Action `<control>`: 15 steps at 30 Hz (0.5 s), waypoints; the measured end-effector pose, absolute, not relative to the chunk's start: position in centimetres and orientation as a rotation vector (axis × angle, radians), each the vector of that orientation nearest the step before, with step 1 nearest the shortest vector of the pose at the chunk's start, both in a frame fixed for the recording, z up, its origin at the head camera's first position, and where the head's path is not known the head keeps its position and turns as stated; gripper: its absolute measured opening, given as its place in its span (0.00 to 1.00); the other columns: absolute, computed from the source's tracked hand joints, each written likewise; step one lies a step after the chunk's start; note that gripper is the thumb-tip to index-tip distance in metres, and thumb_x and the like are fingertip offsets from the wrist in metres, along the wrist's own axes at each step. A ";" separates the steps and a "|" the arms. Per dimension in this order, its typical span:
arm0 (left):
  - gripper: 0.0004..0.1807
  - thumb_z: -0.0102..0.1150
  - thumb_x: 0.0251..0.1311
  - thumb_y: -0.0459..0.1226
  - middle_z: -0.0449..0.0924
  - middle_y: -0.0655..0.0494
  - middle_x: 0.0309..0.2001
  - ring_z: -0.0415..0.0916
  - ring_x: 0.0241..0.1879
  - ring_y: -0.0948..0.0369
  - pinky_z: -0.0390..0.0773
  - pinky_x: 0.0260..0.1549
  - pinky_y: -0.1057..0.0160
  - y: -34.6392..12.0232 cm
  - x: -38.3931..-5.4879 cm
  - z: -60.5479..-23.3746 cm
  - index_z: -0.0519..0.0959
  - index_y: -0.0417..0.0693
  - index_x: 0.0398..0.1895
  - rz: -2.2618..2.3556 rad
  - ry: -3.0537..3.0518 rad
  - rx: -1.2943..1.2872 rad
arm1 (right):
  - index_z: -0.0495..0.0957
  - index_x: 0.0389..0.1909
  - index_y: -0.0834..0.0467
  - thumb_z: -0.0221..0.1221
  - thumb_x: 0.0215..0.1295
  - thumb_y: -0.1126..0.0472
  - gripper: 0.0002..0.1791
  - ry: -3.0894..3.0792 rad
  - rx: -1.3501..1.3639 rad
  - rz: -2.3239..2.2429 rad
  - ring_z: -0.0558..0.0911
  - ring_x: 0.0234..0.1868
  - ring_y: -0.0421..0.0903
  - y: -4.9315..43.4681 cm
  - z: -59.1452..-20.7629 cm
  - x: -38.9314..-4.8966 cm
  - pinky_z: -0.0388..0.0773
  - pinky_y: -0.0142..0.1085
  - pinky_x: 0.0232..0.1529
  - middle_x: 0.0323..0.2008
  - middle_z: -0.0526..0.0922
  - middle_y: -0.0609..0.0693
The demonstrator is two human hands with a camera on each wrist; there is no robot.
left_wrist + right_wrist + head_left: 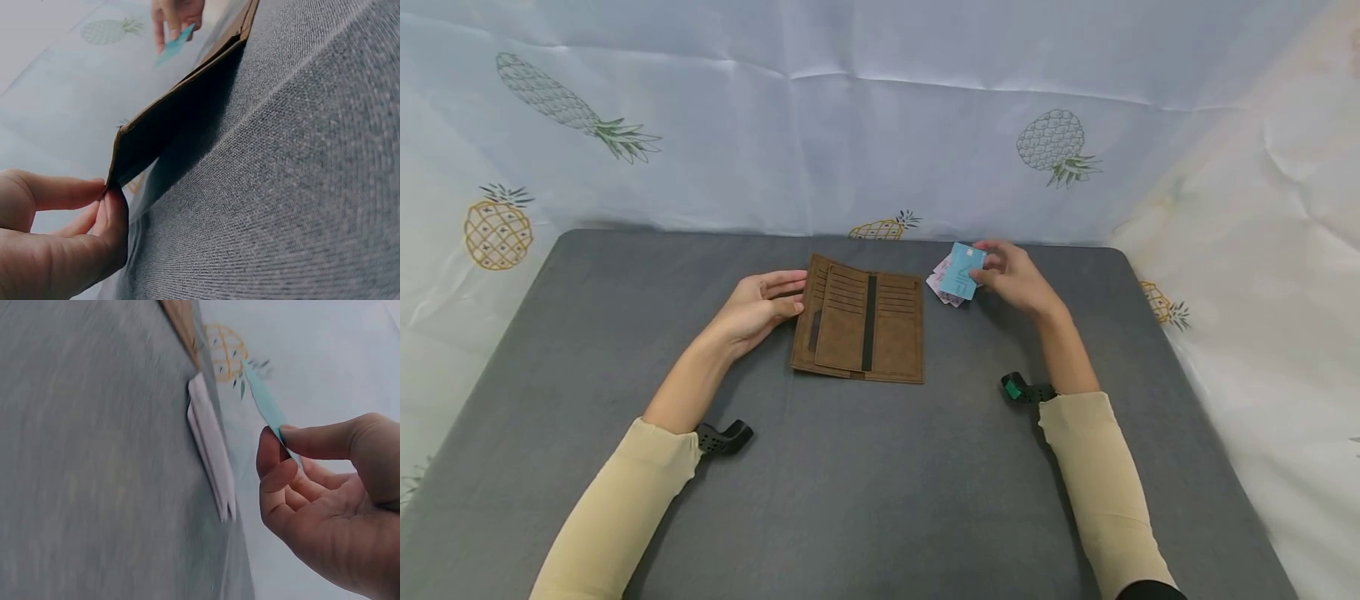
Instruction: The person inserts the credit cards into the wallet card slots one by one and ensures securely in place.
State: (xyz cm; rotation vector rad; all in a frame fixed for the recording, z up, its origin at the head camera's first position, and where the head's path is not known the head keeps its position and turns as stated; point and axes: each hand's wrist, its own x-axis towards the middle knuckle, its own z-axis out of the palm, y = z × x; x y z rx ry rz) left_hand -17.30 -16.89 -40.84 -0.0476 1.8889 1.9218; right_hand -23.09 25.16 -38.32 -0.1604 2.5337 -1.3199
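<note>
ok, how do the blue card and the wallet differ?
The card is light blue; the wallet is brown. The card is much smaller than the wallet. The right hand holds the card clear of the table; the wallet lies open on it, left edge lifted by the left hand. Both are hand-held.

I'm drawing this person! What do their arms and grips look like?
The left sleeve and right sleeve are pale yellow. By the left one, a curved black piece pokes out; by the right, a second black piece with a green patch. A black shape meets the right sleeve at the picture's bottom. The left grip and right grip show no gloves.
</note>
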 end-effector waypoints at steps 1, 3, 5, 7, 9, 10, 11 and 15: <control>0.38 0.51 0.76 0.21 0.57 0.42 0.85 0.62 0.83 0.48 0.75 0.77 0.62 -16.9 -17.3 -40.9 0.59 0.44 0.87 1.924 1.887 -0.051 | 0.62 0.81 0.59 0.57 0.83 0.60 0.31 2.519 -0.178 -1.340 0.83 0.48 0.49 24.8 -38.2 -23.1 0.81 0.49 0.62 0.53 0.84 0.60; 0.38 0.51 0.76 0.21 0.58 0.43 0.85 0.63 0.82 0.48 0.78 0.71 0.68 -16.9 -17.3 -40.9 0.59 0.44 0.87 1.925 1.884 -0.060 | 0.63 0.81 0.59 0.57 0.83 0.61 0.31 2.500 -0.220 -1.363 0.83 0.45 0.47 23.9 -38.0 -23.3 0.82 0.48 0.57 0.50 0.84 0.57; 0.38 0.52 0.76 0.21 0.58 0.43 0.85 0.64 0.81 0.49 0.80 0.65 0.73 -16.9 -17.3 -40.9 0.59 0.44 0.87 1.930 1.879 -0.068 | 0.63 0.80 0.59 0.57 0.83 0.62 0.30 2.480 -0.262 -1.376 0.80 0.41 0.47 23.0 -38.0 -23.4 0.81 0.46 0.50 0.46 0.84 0.53; 0.38 0.52 0.76 0.21 0.58 0.43 0.85 0.64 0.81 0.49 0.81 0.62 0.75 -16.9 -17.3 -40.9 0.59 0.45 0.87 1.935 1.874 -0.073 | 0.64 0.80 0.60 0.57 0.82 0.63 0.30 2.465 -0.299 -1.383 0.76 0.37 0.47 22.2 -38.0 -23.5 0.78 0.43 0.43 0.41 0.82 0.51; 0.38 0.52 0.76 0.21 0.58 0.43 0.85 0.65 0.81 0.49 0.81 0.60 0.77 -16.8 -17.3 -40.9 0.60 0.45 0.87 1.944 1.863 -0.080 | 0.65 0.79 0.60 0.58 0.82 0.64 0.29 2.452 -0.324 -1.391 0.74 0.36 0.47 21.5 -38.2 -23.7 0.75 0.42 0.40 0.39 0.81 0.50; 0.38 0.52 0.76 0.21 0.58 0.43 0.85 0.65 0.81 0.50 0.81 0.60 0.77 -16.8 -17.3 -40.9 0.59 0.45 0.87 1.949 1.857 -0.082 | 0.65 0.79 0.60 0.58 0.81 0.65 0.29 2.440 -0.336 -1.396 0.74 0.37 0.47 21.2 -38.3 -23.7 0.74 0.41 0.39 0.39 0.80 0.50; 0.38 0.51 0.76 0.21 0.58 0.43 0.85 0.64 0.81 0.49 0.81 0.59 0.77 -16.8 -17.3 -40.9 0.59 0.45 0.87 1.953 1.851 -0.084 | 0.66 0.78 0.60 0.58 0.81 0.66 0.29 2.428 -0.344 -1.403 0.74 0.37 0.47 21.0 -38.4 -23.8 0.73 0.41 0.39 0.39 0.80 0.51; 0.38 0.51 0.76 0.21 0.57 0.43 0.85 0.63 0.82 0.49 0.81 0.59 0.77 -16.7 -17.4 -40.9 0.59 0.44 0.87 1.965 1.838 -0.090 | 0.65 0.79 0.61 0.58 0.81 0.67 0.29 2.398 -0.367 -1.414 0.72 0.34 0.44 20.1 -38.7 -23.8 0.70 0.38 0.36 0.40 0.80 0.51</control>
